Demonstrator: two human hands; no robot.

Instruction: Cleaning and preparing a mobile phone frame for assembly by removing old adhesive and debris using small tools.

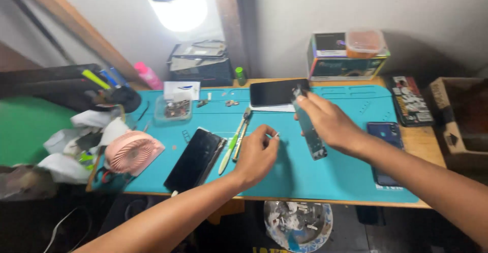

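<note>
Head view: tiny pale part pinched over the mat, stripped phone frame held up beside it.

I see my left hand (256,156) closed in a pinch on a tiny pale part (276,135), too small to identify, just above the teal silicone work mat (305,177). My right hand (325,121) grasps a long silver-grey phone frame (311,131), tilted, its lower end near the mat. Risks as I judge them: the part could slip and vanish among clutter, or roll off the front edge toward the round dish of scraps (298,226) below. The frame could swing into the dark phone lying face-up (277,92) behind it. Green-and-yellow prying tools (236,141) and a black detached screen panel (195,160) lie just left of the pinch; a careless wrist could nudge them. The pink round desk fan (131,152) sits well apart.
</note>
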